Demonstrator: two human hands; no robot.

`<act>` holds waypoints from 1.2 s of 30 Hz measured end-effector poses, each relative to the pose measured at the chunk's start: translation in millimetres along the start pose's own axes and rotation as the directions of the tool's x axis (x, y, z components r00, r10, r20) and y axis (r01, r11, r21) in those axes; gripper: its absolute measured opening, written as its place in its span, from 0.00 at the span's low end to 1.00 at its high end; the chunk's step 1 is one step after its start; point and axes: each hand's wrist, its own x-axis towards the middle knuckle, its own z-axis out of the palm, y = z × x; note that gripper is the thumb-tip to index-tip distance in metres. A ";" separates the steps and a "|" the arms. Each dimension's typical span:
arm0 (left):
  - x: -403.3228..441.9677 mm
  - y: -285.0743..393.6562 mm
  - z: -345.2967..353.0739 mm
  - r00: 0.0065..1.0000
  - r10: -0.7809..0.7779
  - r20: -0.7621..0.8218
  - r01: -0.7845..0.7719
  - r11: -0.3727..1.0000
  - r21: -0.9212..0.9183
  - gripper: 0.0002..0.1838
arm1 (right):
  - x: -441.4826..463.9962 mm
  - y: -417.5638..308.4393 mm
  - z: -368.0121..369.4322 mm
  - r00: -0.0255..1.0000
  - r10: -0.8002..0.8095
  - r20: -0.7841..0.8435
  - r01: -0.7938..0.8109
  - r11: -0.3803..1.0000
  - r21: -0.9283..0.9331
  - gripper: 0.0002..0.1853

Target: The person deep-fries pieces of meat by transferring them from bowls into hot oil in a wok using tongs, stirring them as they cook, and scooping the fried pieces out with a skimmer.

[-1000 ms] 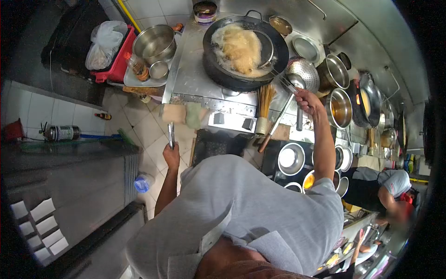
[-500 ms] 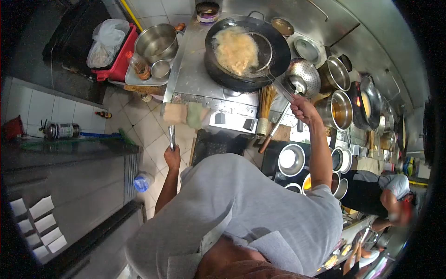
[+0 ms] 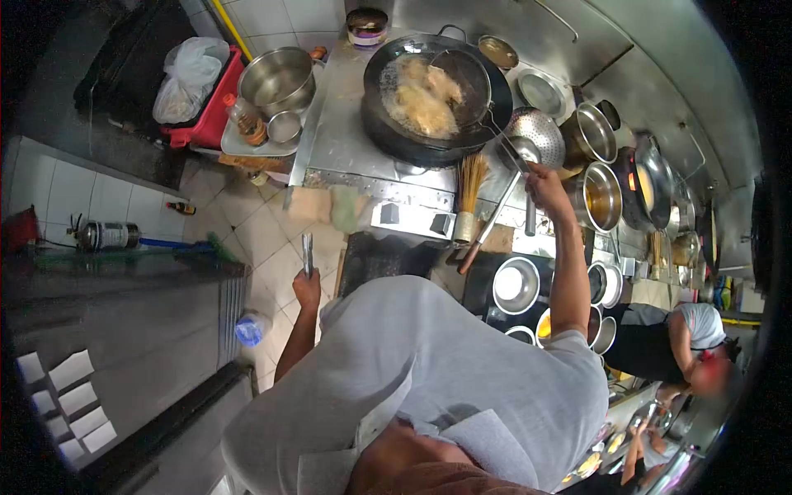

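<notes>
My right hand [image 3: 548,191] is closed around the handle of a wire-mesh strainer [image 3: 473,82]. The strainer's bowl rests tilted at the right side of a black wok [image 3: 392,142]. Golden battered pieces [image 3: 429,107] fry in bubbling oil there, one of them at the strainer's edge. Low on the left, away from the stove, my left hand [image 3: 307,290] is wrapped round narrow metal tongs [image 3: 308,252] that point up. A perforated ladle [image 3: 538,132] and a bamboo brush [image 3: 470,194] lie near my right hand.
Steel pots [image 3: 602,198] and a second wok [image 3: 648,186] line the stove at right. Bowls [image 3: 517,285] stand closer to me. On the left are a sauce bottle [image 3: 246,124], a large pot [image 3: 276,76] and a red bin [image 3: 202,128]. A co-worker [image 3: 652,338] bends over at far right.
The strainer has shifted right and tilted within the wok, with my right hand slightly right and lower. Foam has thinned, showing the fried pieces. My left hand has dropped slightly with the tongs.
</notes>
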 end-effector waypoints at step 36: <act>-9.0 -47.4 -13.0 0.989 -0.095 -0.111 0.094 0.995 -0.017 0.17 | 36.8 -19.7 71.4 0.851 -0.497 -0.170 0.349 0.777 -0.523 0.24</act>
